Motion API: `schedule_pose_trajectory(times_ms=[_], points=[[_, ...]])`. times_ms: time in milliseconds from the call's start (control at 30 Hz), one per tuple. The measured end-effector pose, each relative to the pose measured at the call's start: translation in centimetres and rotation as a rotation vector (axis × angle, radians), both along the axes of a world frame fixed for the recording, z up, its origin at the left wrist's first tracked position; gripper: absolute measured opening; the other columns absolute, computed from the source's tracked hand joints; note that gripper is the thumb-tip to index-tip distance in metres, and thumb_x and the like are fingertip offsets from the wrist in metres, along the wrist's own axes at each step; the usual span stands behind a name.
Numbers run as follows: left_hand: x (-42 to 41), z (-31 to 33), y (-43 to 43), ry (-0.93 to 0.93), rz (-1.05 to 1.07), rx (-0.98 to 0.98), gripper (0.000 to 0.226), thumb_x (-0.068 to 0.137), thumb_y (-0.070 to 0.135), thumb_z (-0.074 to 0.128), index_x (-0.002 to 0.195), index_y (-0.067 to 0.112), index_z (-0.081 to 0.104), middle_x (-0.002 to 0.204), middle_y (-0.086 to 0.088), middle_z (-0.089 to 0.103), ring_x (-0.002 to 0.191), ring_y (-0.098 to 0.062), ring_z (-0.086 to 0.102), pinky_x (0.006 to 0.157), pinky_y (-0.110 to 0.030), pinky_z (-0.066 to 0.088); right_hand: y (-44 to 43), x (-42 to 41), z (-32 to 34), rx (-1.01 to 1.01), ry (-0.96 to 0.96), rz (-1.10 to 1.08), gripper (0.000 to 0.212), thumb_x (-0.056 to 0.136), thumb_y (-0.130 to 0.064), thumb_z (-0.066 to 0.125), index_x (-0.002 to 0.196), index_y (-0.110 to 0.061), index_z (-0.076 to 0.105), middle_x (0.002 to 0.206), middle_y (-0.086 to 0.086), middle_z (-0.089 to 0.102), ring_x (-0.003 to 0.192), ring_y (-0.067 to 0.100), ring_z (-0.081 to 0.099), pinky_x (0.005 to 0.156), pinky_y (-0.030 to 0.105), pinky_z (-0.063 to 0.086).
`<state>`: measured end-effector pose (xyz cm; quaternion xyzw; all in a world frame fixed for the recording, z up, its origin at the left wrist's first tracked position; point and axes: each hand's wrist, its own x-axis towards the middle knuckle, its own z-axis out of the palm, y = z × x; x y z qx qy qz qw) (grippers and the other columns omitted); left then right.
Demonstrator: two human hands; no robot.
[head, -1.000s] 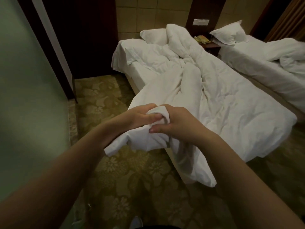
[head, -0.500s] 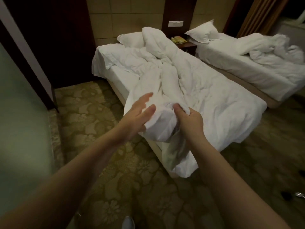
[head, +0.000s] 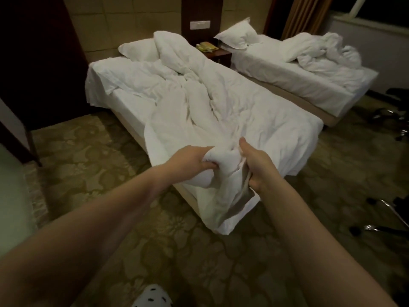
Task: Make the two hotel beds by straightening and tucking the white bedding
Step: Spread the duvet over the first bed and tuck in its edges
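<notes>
A rumpled white duvet (head: 232, 103) covers the near bed (head: 130, 105), its near corner bunched and lifted off the foot of the mattress. My left hand (head: 192, 160) grips that bunched corner from the left. My right hand (head: 254, 165) grips the same bunch from the right, thumb up. A fold of cloth hangs down between them toward the carpet. A white pillow (head: 139, 49) lies at the near bed's head. The far bed (head: 309, 85) has a pillow (head: 236, 37) and a crumpled duvet (head: 321, 52) piled on it.
A dark nightstand (head: 218, 55) with a yellowish phone (head: 207, 46) stands between the beds. Patterned carpet (head: 88, 156) lies left of the near bed. Chair legs with castors (head: 387, 227) stand at the right. A dark wardrobe (head: 37, 63) rises at the left.
My left hand, open half a second ago, has closed on the duvet corner. Both hands now hold the bunch, and the view has shifted right, showing more of the far bed.
</notes>
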<state>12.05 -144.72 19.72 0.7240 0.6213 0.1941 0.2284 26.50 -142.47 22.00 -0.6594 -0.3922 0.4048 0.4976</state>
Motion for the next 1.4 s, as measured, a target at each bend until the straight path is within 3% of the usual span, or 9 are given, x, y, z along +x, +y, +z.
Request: schedule_pose_trajectory(times_ms=[167,267,467,633,833,1000,1100,1267,1400], points=[[-1.9,0.3,5.1,-0.097,-0.102,-0.327,0.023,0.097,0.03,0.05,0.092,0.013,0.064,0.095,-0.006,0.064,0.094,-0.021,0.057,0.08,-0.024,0.042,-1.1,1.1,-1.0,0.304,-0.935,0.563,0.105,0.073,-0.071,0.059,0.151,-0.027,0.005,0.158,0.001,0.013,0.145,0.019,0.014,0.115,0.041,0.017],[-3.0,0.7,8.4,0.016,-0.226,-0.41,0.019,0.098,0.029,0.044,0.088,0.019,0.057,0.104,-0.001,0.06,0.095,-0.016,0.054,0.084,-0.029,0.041,-0.5,-2.8,-3.1,0.285,-1.298,0.726,0.114,0.067,-0.076,0.062,0.152,-0.024,0.006,0.154,0.007,0.027,0.141,0.025,0.025,0.116,0.045,0.014],[-8.3,1.6,13.1,-0.181,-0.408,-0.498,0.041,0.098,0.041,0.043,0.131,0.018,0.053,0.133,-0.008,0.053,0.123,-0.025,0.049,0.094,-0.03,0.039,4.6,-6.9,-2.5,-0.172,-0.926,0.544,0.066,0.079,-0.057,0.066,0.128,-0.016,0.048,0.117,0.004,0.06,0.107,0.026,0.057,0.082,0.03,0.04],[-12.6,-0.9,14.8,0.163,-0.54,-0.001,0.098,0.073,0.06,0.068,0.149,0.037,0.01,0.15,-0.002,0.032,0.133,-0.023,0.037,0.105,-0.036,0.033,4.8,-6.7,-1.3,-0.196,-0.468,0.269,0.044,0.085,-0.041,0.067,0.117,-0.011,0.065,0.113,0.005,0.065,0.105,0.019,0.059,0.083,0.026,0.043],[-12.9,-3.7,14.1,0.171,-0.776,0.641,0.104,0.063,0.076,0.05,0.147,0.029,0.008,0.151,-0.016,0.017,0.133,-0.04,0.03,0.106,-0.051,0.029,3.9,-7.6,-1.5,-0.438,-0.14,0.105,0.109,0.055,-0.084,0.057,0.131,-0.006,0.056,0.128,0.012,0.06,0.111,0.027,0.059,0.101,0.039,0.046],[-13.8,-3.3,14.1,0.121,-0.745,0.146,0.083,0.075,0.049,0.07,0.146,0.032,0.032,0.133,-0.006,0.054,0.113,-0.028,0.055,0.09,-0.032,0.041,3.1,-10.2,-3.2,-0.579,0.088,0.074,0.106,0.062,-0.079,0.059,0.136,-0.004,0.047,0.137,0.011,0.051,0.119,0.029,0.052,0.104,0.039,0.041],[-15.6,-3.9,13.3,0.03,-0.721,-0.093,0.037,0.082,0.024,0.069,0.119,0.018,0.064,0.112,-0.003,0.067,0.106,-0.021,0.059,0.085,-0.027,0.042,1.6,-12.6,-3.5,-0.548,-0.392,0.12,0.085,0.082,-0.068,0.052,0.143,-0.01,0.036,0.144,0.011,0.043,0.122,0.027,0.047,0.099,0.036,0.039],[-19.0,-3.0,11.4,0.042,-0.675,-0.408,0.01,0.087,0.028,0.064,0.085,0.018,0.064,0.086,0.003,0.063,0.083,-0.013,0.057,0.067,-0.022,0.041,-2.5,-20.9,-3.9,-0.244,-1.143,0.497,0.119,0.066,-0.07,0.068,0.152,-0.026,-0.001,0.151,0.006,0.026,0.139,0.028,0.025,0.114,0.05,0.019],[-22.1,-1.2,10.3,0.071,-0.712,-0.438,0.01,0.087,0.033,0.064,0.086,0.025,0.058,0.086,0.01,0.058,0.081,-0.007,0.053,0.079,-0.023,0.036,-3.5,-23.9,-5.6,-0.025,-1.241,0.396,0.086,0.073,-0.057,0.073,0.138,-0.014,0.036,0.123,0.009,0.058,0.111,0.028,0.055,0.097,0.036,0.035]])
